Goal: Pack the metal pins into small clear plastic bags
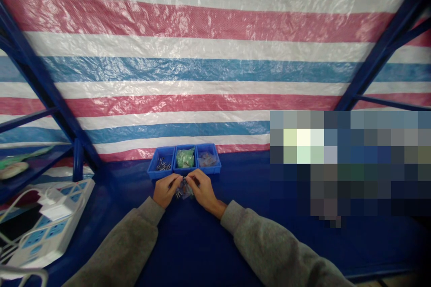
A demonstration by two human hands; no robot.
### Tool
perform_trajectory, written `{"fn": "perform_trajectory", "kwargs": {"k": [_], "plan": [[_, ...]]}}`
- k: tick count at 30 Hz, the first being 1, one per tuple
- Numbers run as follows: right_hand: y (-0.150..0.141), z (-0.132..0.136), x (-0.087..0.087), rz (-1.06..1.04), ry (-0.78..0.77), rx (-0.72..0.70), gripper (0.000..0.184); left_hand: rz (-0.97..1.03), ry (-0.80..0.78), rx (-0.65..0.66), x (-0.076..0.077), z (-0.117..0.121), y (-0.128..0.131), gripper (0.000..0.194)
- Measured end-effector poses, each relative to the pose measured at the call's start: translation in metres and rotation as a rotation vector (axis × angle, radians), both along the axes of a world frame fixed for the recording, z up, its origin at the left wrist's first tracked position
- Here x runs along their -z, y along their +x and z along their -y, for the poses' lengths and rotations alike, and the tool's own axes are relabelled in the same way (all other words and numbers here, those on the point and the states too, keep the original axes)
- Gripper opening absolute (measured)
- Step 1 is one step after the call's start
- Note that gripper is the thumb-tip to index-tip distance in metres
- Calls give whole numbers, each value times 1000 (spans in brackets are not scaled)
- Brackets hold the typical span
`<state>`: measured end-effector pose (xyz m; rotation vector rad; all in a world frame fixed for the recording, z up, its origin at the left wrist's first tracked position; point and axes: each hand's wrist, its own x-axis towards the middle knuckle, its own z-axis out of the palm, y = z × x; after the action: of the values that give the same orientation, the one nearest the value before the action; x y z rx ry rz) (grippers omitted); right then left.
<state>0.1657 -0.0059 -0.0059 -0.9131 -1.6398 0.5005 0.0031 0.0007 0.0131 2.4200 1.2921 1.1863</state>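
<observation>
My left hand [166, 190] and my right hand [203, 190] meet in front of the bins, fingertips pinched close together. What sits between the fingertips is too small to make out. Below them on the table lies a small heap of metal pins and clear plastic bits [183, 189], partly covered by my fingers. Just beyond, three blue bins stand side by side. Metal pins [163, 164] lie in the left bin [156, 174], a green bag [185, 158] in the middle bin [185, 171], and clear plastic pieces [207, 159] in the right bin [213, 170].
On the left, a white power strip [63, 237] carries a white adapter [55, 204] and cables. Blue metal posts [50, 85] frame the blue table [198, 251]. A striped plastic sheet [215, 67] hangs behind. The right side is pixelated.
</observation>
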Motion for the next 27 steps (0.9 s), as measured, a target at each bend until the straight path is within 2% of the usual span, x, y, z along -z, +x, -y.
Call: {"fn": "perform_trajectory", "kwargs": {"k": [12, 27], "plan": [[1, 0, 1, 3, -9, -13, 19, -2, -6, 8, 2, -2, 0, 24], [2, -2, 2, 8, 15, 8, 17, 35, 84, 19, 11, -9, -2, 18]]}}
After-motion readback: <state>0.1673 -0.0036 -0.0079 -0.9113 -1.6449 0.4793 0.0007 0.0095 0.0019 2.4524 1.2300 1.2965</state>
